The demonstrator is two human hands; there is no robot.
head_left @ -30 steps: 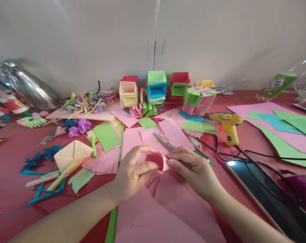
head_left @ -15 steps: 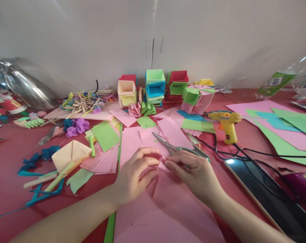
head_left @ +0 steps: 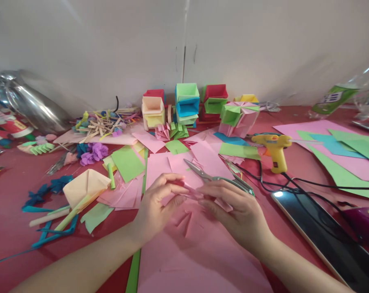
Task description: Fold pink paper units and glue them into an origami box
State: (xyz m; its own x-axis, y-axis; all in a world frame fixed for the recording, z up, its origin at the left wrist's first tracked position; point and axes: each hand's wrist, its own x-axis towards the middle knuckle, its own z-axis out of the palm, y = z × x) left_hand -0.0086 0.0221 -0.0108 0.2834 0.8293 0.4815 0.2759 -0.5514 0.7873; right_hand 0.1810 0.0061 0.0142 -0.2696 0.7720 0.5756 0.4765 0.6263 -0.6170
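- My left hand (head_left: 155,203) pinches one end of a small folded pink paper piece (head_left: 190,191).
- My right hand (head_left: 233,205) pinches its other end.
- The piece hangs just above the large pink sheet (head_left: 199,252).
- Scissors (head_left: 215,178) lie just beyond the sheet's far edge.
- A yellow glue gun (head_left: 274,148) stands well right of that sheet.

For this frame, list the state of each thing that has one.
Left hand: pinching the pink paper piece.
Right hand: pinching the same piece.
Pink paper piece: folded, held between both hands.
Scissors: lying, blades shut.
Glue gun: standing upright, corded.
Phone: lying flat, screen dark.
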